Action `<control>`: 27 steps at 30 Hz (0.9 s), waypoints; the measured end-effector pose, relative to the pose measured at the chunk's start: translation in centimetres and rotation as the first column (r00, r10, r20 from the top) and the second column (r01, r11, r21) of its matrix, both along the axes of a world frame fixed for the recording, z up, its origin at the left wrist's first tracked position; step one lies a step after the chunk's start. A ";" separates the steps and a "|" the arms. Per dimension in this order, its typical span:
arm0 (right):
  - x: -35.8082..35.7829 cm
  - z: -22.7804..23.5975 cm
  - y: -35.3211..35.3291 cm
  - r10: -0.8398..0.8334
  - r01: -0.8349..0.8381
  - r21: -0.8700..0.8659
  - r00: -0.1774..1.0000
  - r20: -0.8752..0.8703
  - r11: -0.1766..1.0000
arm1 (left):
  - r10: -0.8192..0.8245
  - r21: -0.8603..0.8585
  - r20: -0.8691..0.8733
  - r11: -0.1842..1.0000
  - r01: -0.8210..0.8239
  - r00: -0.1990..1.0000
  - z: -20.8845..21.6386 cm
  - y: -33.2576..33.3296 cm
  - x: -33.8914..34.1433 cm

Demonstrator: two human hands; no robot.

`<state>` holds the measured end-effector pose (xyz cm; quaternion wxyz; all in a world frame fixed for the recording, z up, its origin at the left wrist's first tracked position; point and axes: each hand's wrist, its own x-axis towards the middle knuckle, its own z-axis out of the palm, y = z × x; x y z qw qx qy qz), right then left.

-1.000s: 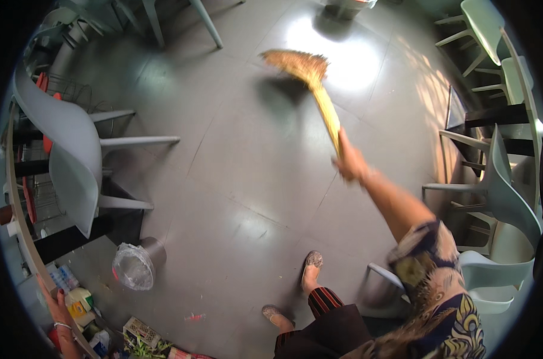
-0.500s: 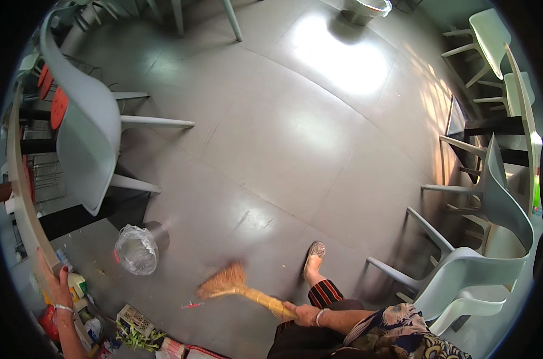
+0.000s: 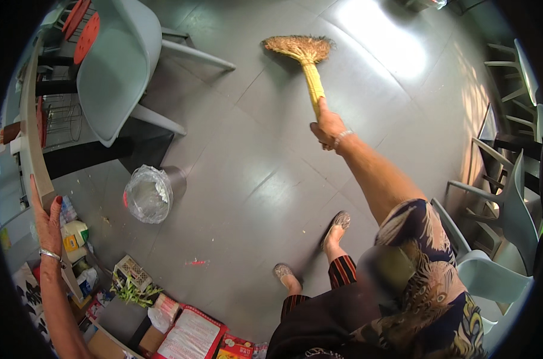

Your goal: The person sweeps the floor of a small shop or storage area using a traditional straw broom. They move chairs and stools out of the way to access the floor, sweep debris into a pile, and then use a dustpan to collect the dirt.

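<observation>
Beige table edge (image 3: 35,158) meets the left hand (image 3: 49,230), spread rather than gripping (a brace, perhaps); farther out, the right hand (image 3: 330,125) wraps the broom (image 3: 311,81), bristles (image 3: 298,46) foremost, where low strokes should sweep best.

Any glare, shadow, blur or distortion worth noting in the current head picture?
Head view: glare whitens the floor at upper right; head view: a soft shadow lies beneath the broom; head view: a smeared patch hides part of the patterned top; head view: fisheye bending bows the table edge at left, and the corners go black.
</observation>
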<state>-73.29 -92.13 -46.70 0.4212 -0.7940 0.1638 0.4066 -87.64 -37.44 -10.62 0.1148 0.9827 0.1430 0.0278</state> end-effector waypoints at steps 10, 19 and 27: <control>-27.3 1.1 11.1 0.798 -0.794 0.088 0.593 -0.105 0.602 | -0.024 0.128 0.025 0.992 0.021 0.999 -0.3 -0.4 0.1; -36.2 12.8 -2.6 0.606 -0.581 0.292 0.796 0.007 0.760 | -0.095 0.224 0.045 0.971 0.083 0.994 -1.4 3.2 0.1; -38.2 11.3 -8.6 0.186 -0.197 -0.079 0.974 -0.131 0.977 | -0.166 0.384 0.072 0.915 0.127 0.983 -4.3 10.1 1.4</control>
